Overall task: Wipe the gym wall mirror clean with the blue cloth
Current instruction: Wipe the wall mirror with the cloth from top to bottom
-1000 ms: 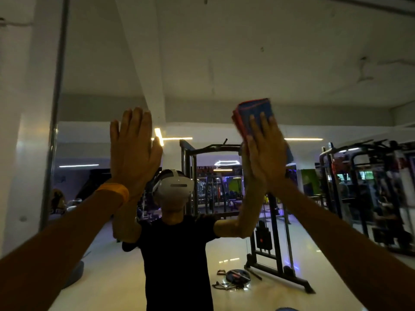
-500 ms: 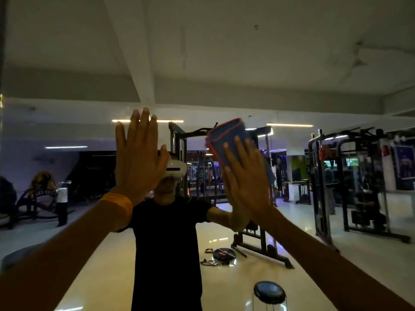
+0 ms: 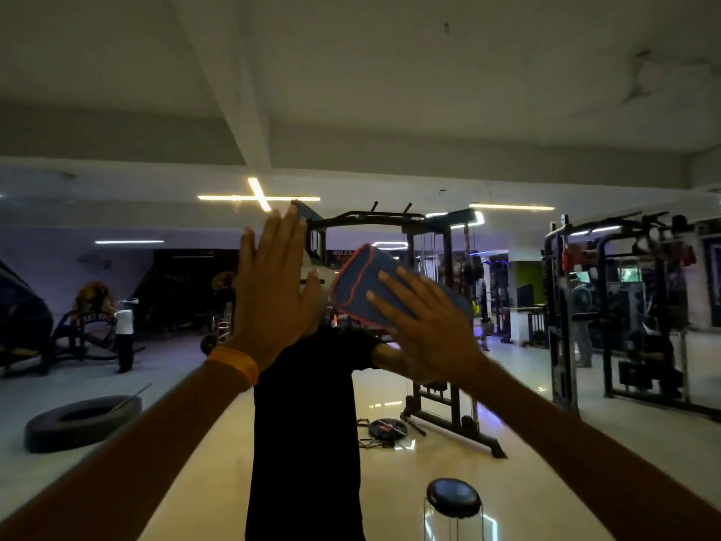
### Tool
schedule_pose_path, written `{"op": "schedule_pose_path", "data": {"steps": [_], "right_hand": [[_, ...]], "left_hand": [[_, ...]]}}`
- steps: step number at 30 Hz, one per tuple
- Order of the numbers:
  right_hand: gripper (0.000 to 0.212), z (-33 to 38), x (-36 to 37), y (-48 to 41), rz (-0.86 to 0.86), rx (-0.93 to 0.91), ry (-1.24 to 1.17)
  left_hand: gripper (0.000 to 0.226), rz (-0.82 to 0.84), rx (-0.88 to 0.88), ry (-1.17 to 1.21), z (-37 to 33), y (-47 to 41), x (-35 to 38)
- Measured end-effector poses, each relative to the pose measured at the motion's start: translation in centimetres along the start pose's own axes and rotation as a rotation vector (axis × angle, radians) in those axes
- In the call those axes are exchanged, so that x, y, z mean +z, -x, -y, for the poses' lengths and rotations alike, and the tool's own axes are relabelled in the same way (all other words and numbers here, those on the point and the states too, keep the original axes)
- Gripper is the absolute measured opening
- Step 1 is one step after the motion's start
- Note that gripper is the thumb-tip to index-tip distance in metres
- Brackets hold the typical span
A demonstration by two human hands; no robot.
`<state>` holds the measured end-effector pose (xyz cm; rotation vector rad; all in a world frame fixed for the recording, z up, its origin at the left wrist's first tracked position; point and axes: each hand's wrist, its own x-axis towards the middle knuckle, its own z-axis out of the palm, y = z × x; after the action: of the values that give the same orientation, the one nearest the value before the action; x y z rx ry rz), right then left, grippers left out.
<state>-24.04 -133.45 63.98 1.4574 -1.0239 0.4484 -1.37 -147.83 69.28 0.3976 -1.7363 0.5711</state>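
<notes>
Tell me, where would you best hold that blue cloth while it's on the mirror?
Probably its broad folded face, from the front: the blue cloth lies flat on the mirror, so no edge stands free to pinch. The right hand presses it with straight fingers spread over its lower right part.

Black tyre (image 3: 78,437) flat on the floor, left; round black stool (image 3: 453,497), lower right

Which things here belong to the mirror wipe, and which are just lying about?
Job: mirror; blue cloth; right hand pressing the cloth flat; left hand open beside it.
Lying about: tyre; stool; weight plate; cable machine.
</notes>
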Motion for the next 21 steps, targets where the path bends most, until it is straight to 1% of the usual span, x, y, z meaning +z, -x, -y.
{"op": "schedule_pose_path", "data": {"steps": [1, 2, 4, 5, 6, 7, 8, 10, 11, 12, 13, 15, 16, 17, 18, 19, 20, 21], "right_hand": [[0.093, -2.2, -0.6, 0.2, -0.014, -0.015, 0.087], [0.084, -4.6, -1.7, 0.2, -0.055, 0.061, 0.121], [0.06, -9.6, -3.7, 0.3, -0.095, 0.39, 0.067], [0.054, -10.1, -4.1, 0.3, -0.107, 0.532, 0.038], [0.054, -9.2, -3.5, 0.5, -0.116, 0.589, 0.016], [0.055, -7.5, -2.2, 0.8, -0.109, 0.586, 0.027], [0.056, -5.4, -0.7, 1.3, -0.081, 0.482, 0.052], [0.061, -3.0, 0.4, 2.3, 0.042, 0.18, 0.089], [0.065, -3.8, 0.2, 2.5, 0.075, 0.074, 0.126], [0.064, -5.5, -0.3, 2.3, 0.054, 0.045, 0.175], [0.06, -7.7, -0.9, 2.0, 0.017, 0.109, 0.192], [0.055, -11.6, -3.3, 0.8, -0.055, 0.436, 0.117], [0.055, -12.1, -4.1, 0.3, -0.083, 0.591, 0.061], [0.055, -11.0, -4.0, 0.0, -0.117, 0.686, 0.036], [0.056, -8.8, -3.3, 0.3, -0.135, 0.698, 0.043], [0.058, -6.1, -2.2, 1.1, -0.111, 0.606, 0.064], [0.06, -3.7, -1.4, 2.3, -0.058, 0.442, 0.07], [0.061, -2.8, -1.2, 3.8, 0.019, 0.273, 0.073]], "left_hand": [[0.071, 0.014, 0.016, -0.003, -0.9, 0.0, 0.5], [0.071, 0.027, 0.026, -0.008, -1.5, 0.2, 1.1], [0.073, 0.041, 0.027, -0.018, -2.4, 0.6, 2.2], [0.074, 0.044, 0.027, -0.027, -2.7, 0.7, 2.5], [0.074, 0.046, 0.029, -0.042, -2.8, 0.9, 2.8], [0.074, 0.048, 0.03, -0.061, -2.8, 0.9, 2.9], [0.074, 0.05, 0.029, -0.079, -2.8, 1.0, 2.9], [0.073, 0.052, 0.024, -0.101, -2.8, 1.1, 2.9], [0.072, 0.052, 0.027, -0.105, -2.8, 1.2, 2.9], [0.072, 0.049, 0.03, -0.102, -2.8, 1.3, 2.9], [0.072, 0.045, 0.031, -0.097, -2.8, 1.3, 2.9], [0.072, 0.042, 0.033, -0.102, -2.7, 1.2, 3.0], [0.072, 0.039, 0.034, -0.108, -2.7, 1.2, 3.1], [0.072, 0.034, 0.033, -0.114, -2.8, 1.2, 3.1], [0.072, 0.027, 0.032, -0.118, -2.9, 1.3, 3.1], [0.071, 0.022, 0.033, -0.122, -3.0, 1.3, 3.1], [0.071, 0.016, 0.033, -0.124, -3.1, 1.3, 3.0], [0.07, 0.012, 0.035, -0.122, -3.1, 1.3, 2.9]]}}
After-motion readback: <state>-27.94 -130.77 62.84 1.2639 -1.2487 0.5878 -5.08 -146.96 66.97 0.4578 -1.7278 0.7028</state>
